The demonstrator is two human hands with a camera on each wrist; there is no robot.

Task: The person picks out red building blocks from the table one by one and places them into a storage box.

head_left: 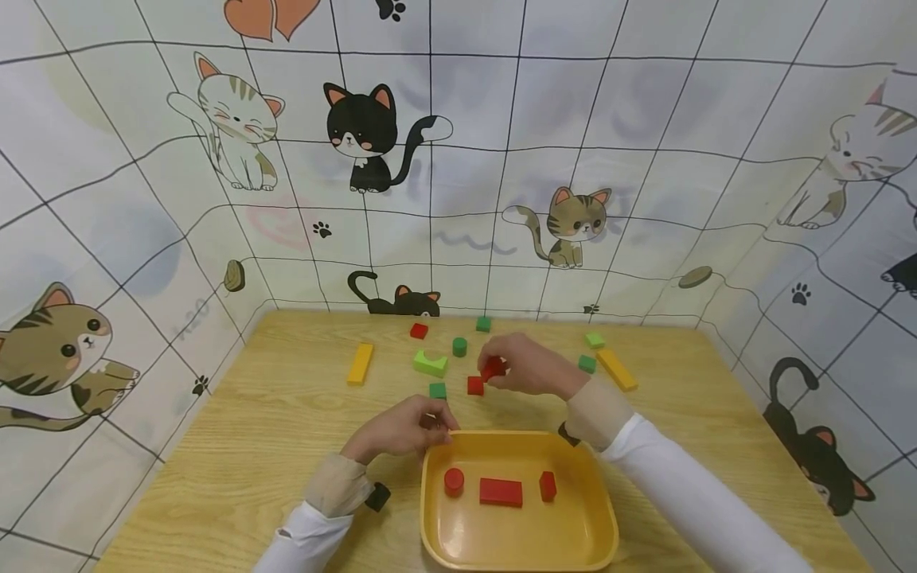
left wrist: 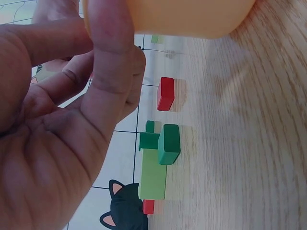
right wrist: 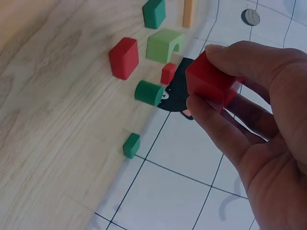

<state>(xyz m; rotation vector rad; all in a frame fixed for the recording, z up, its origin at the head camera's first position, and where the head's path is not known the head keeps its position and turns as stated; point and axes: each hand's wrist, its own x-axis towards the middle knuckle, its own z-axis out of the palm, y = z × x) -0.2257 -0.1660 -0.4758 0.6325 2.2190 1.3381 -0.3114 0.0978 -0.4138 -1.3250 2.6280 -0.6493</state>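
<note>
My right hand (head_left: 526,364) pinches a red block (right wrist: 211,80) between thumb and fingers, seen large in the right wrist view. Close by on the table lies another red block (head_left: 476,386). With thumb and fingers my left hand (head_left: 401,428) grips the far left rim of a yellow plastic tub (head_left: 519,549). Inside the tub are a red cylinder (head_left: 454,482), a red rectangular block (head_left: 501,492) and a smaller red block (head_left: 548,486). Just beyond the left hand sits a green block (head_left: 438,391).
Farther back are a light green arch block (head_left: 430,364), a green cylinder (head_left: 459,347), a red block (head_left: 419,330) and a green block (head_left: 483,324). Yellow planks lie left (head_left: 360,364) and right (head_left: 617,370), the right one near two green blocks. Cat-print cloth (head_left: 458,199) surrounds the wooden table.
</note>
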